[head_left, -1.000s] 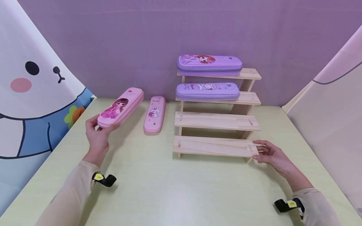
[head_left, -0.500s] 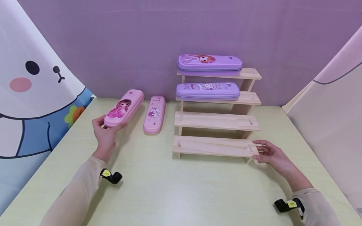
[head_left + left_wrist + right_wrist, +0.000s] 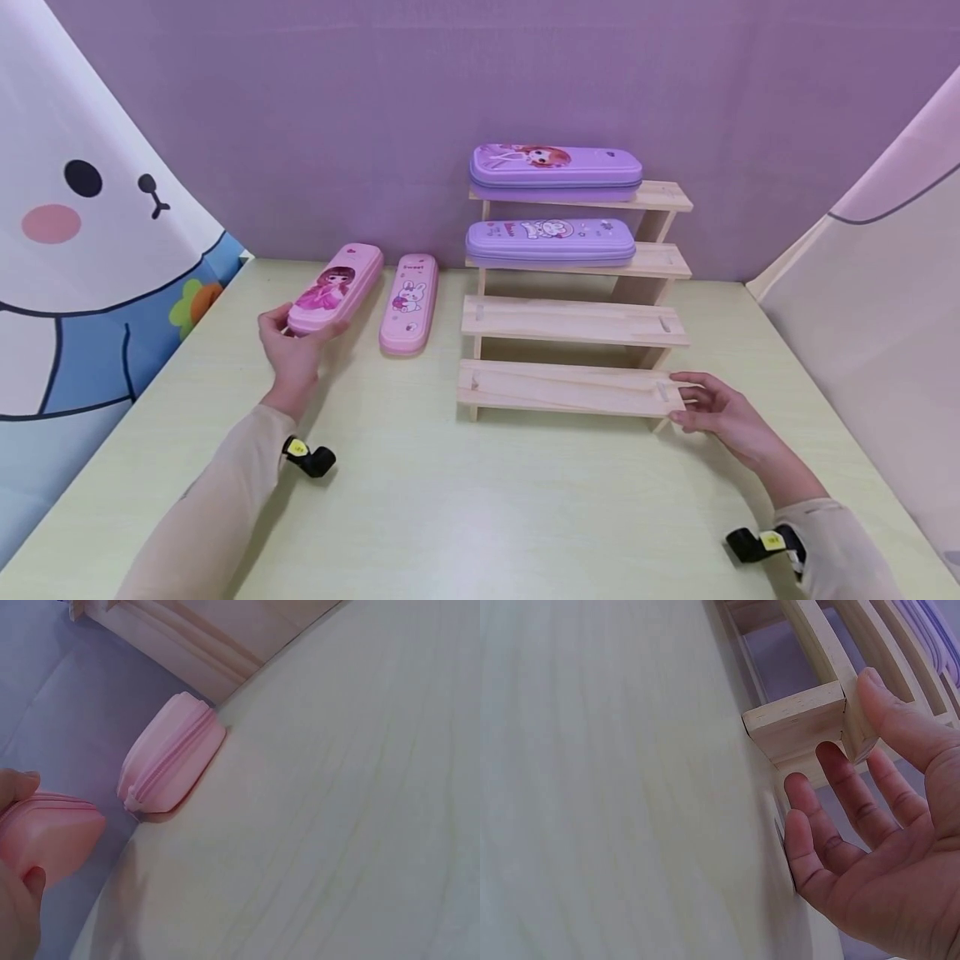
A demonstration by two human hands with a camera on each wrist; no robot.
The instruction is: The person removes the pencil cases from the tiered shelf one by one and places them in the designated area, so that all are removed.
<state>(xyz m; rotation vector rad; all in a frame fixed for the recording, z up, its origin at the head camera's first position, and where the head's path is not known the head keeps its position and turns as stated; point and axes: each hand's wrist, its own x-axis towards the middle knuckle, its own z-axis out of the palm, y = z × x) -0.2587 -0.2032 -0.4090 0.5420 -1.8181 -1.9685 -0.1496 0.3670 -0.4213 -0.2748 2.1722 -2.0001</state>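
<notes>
My left grip [image 3: 295, 354] holding 1 doll-print case [image 3: 336, 287], near back-left corner of the counter [image 3: 465, 500], right grip [image 3: 723, 421] pinching wooden rack [image 3: 573, 392]

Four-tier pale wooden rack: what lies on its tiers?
The top tier holds an oblong purple zipped case printed with a girl; the second tier, an oblong lavender case printed with a rabbit. The third tier and bottom tier show bare wood. Wood directly beneath the cases is hidden.

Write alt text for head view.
Left hand grips a pink doll-print case beside a pink bunny-print case; right hand touches the bottom step of a four-step wooden stand, its top two steps each bearing a purple case.
</notes>
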